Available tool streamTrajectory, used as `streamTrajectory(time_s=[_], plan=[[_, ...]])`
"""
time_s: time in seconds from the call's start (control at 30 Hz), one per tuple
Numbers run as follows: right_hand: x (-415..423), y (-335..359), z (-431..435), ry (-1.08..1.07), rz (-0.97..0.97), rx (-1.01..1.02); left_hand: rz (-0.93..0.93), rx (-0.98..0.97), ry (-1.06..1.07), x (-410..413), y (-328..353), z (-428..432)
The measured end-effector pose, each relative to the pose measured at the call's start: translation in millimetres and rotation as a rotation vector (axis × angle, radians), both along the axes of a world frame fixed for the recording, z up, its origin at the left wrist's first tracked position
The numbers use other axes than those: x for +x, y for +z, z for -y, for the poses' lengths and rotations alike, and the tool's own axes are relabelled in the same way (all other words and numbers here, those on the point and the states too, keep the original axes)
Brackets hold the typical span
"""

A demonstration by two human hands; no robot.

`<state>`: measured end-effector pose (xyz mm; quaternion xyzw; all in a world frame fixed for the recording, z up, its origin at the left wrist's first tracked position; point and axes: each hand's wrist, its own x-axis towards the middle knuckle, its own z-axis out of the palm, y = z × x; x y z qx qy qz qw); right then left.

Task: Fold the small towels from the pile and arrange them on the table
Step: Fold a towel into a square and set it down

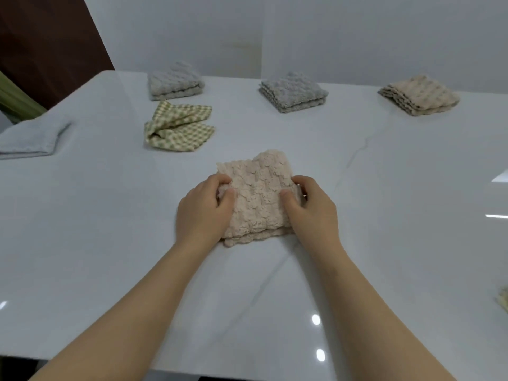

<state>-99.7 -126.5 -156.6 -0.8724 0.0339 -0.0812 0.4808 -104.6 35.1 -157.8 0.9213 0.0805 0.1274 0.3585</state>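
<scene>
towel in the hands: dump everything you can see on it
The towel is pale pinkish-beige and fluffy, with a bumpy waffle-like pile. It is folded into a rough rectangle, with layered edges showing at the near end and an uneven far edge. It lies on the white table, mid-front. The left hand grips its left edge and the right hand its right edge, thumbs on top.

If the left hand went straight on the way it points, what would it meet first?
The pinkish towel, which the left hand grips at its left edge. Beyond it the way looks free up to the middle grey folded towel, though depth is unclear.
</scene>
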Motion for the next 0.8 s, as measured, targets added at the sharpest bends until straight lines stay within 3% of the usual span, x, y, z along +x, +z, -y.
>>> streamTrajectory(time_s=[0.4, 0.8], plan=[[-108.5, 34.0, 74.3, 0.017, -0.356, 0.123, -0.351, -0.034, -0.262, -99.1, 24.1, 36.8], [-150.5, 41.0, 108.0, -0.027, -0.415, 0.168, -0.515, -0.049, -0.376, -130.9, 34.8, 63.2]])
